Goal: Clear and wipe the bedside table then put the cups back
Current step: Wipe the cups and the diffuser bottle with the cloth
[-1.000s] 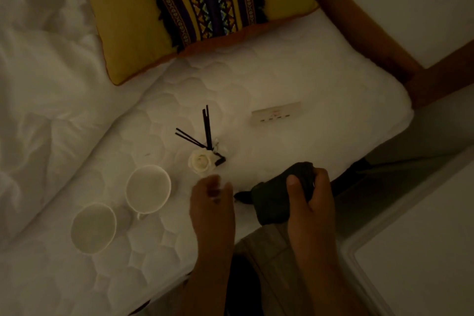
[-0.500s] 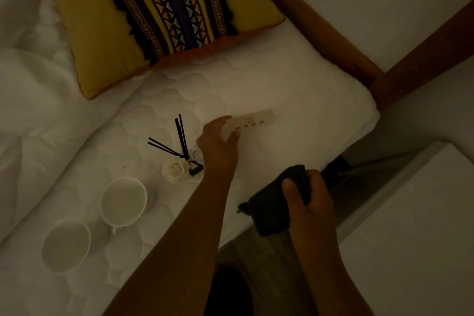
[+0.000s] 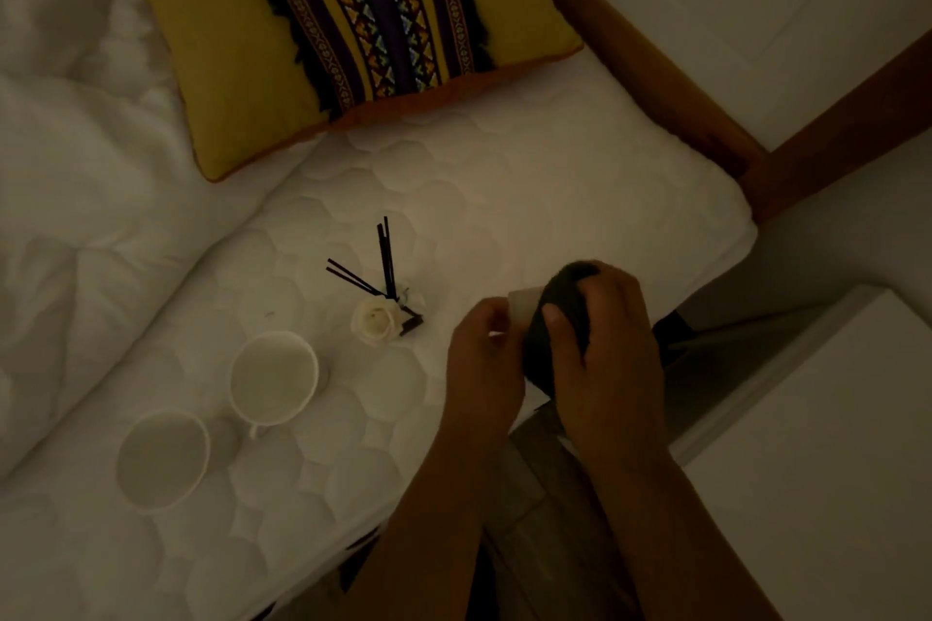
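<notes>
Gripping a dark cloth, the right hand curls its fingers over the wad, which lies against a pale flat object pinched in the left hand. Both hands are above the mattress edge. At nine o'clock lie a white rose and black sticks. At eight o'clock two cups stand upright on the mattress, just beside each other. The white bedside table is at four o'clock and a striped cushion at eleven.
</notes>
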